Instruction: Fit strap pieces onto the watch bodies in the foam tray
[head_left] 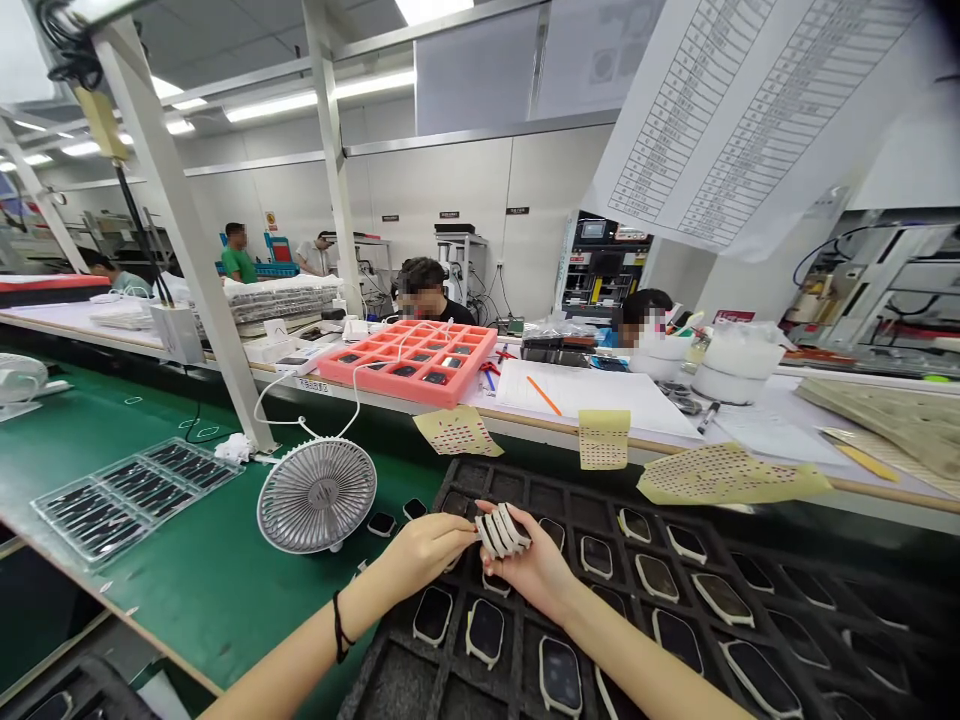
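White curved pieces [504,530] are pinched between the left hand [424,555] and the right hand [534,575], above a black compartmented foam tray [525,487]. The hands are close together and clamped on the pieces from either side. How many pieces are gathered there cannot be told, since they overlap and their ends are partly covered by the fingers. A black cord bracelet [339,628] is worn on the left wrist. Dark rounded panels with white rims [485,632] are seated in the tray's compartments; those toward its right side are dim and cut off by the frame, so their details cannot be made out. Two more dark panels [381,523] are laid on the green-matted tabletop [202,610] just beside the tray, near a white desk fan [316,495]. A clear tray of dark parts [127,500] is placed further left. Perforated yellowish sheets [457,432] are draped along the edge of the far tabletop, on which a coral compartmented tray [409,360] is set. A seated co-worker [424,290] is partly hidden behind that tray.
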